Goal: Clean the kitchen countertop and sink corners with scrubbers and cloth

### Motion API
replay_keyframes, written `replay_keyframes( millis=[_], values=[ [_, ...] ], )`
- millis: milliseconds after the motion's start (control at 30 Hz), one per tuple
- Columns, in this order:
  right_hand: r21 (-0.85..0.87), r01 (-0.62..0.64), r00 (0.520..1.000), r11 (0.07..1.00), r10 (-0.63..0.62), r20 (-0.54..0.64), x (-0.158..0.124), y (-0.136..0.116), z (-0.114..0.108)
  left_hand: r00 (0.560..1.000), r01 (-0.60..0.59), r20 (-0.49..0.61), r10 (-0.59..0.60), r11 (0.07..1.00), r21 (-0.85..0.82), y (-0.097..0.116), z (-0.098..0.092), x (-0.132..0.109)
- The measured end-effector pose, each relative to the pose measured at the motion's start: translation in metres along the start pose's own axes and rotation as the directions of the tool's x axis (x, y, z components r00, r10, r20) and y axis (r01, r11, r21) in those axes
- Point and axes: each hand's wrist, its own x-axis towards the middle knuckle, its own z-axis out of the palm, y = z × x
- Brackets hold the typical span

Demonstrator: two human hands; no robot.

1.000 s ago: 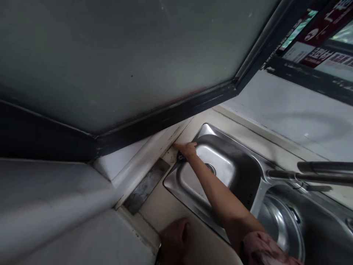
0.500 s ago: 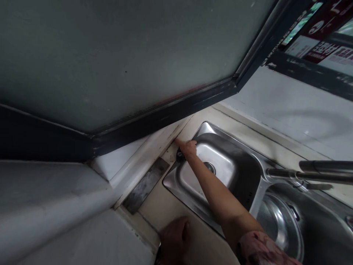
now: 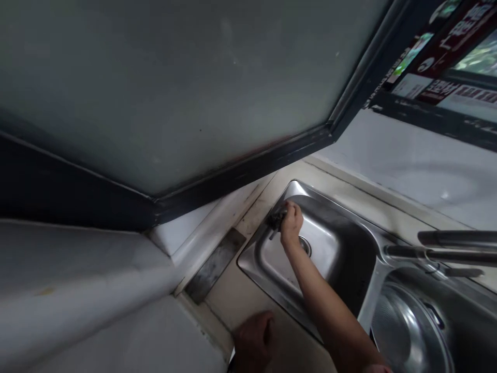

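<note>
Right in the middle of the frame, the right hand has its fingers closed around a small dark object, held at the left side of the left basin of a steel sink. A thin piece sticks out below it. The fingers and shadow mask the rest, so I cannot tell exactly what it is, nor whether it touches the basin wall.

This basin contains a round drain, just beside the wrist; the forearm crosses in front of part of the floor and near wall. At lower right, the other basin holds a round, shiny metal vessel with a dark handle; the bottom edge of the frame cuts both off, and what the vessel contains is hard to make out. A metal faucet reaches in from the right edge.

At bottom centre, the left hand is by the pale counter, curled and deep in shadow; whether it grips anything I cannot tell. A large frosted panel fills the upper left, hiding whatever lies behind it.
</note>
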Motion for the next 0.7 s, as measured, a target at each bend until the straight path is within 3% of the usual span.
replay_keyframes(
  millis=[100,200,267,400,600,633,700],
  values=[
    [0.102,0.226,0.967,0.969,-0.236,0.098,-0.024,-0.001,0.026,1.000,-0.015,-0.027,0.015,1.000,0.011,0.001,-0.003,0.004],
    [0.021,0.462,0.852,0.887,-0.450,0.269,-0.046,0.006,0.050,0.999,-0.022,-0.048,0.023,1.000,0.015,0.002,-0.002,0.006],
    [-0.080,0.579,0.774,0.811,-0.516,0.368,-0.055,0.014,0.054,0.998,-0.017,-0.062,0.018,1.000,0.016,0.004,-0.001,0.006],
    [-0.188,0.716,0.655,0.673,-0.553,0.515,-0.054,0.026,0.033,0.999,0.013,-0.041,-0.013,1.000,0.007,0.006,-0.001,0.003],
    [-0.104,0.853,0.393,0.512,-0.498,0.773,-0.040,0.022,0.009,0.999,0.045,-0.011,-0.045,0.999,-0.029,0.008,-0.003,0.002],
    [-0.114,0.865,0.376,0.488,-0.482,0.792,-0.039,0.021,0.011,0.999,0.046,-0.001,-0.046,0.998,-0.032,0.009,-0.003,0.003],
    [-0.176,0.877,0.392,0.448,-0.453,0.801,-0.037,0.019,0.018,0.998,0.053,0.022,-0.053,0.998,-0.029,0.009,-0.003,0.003]
  ],
)
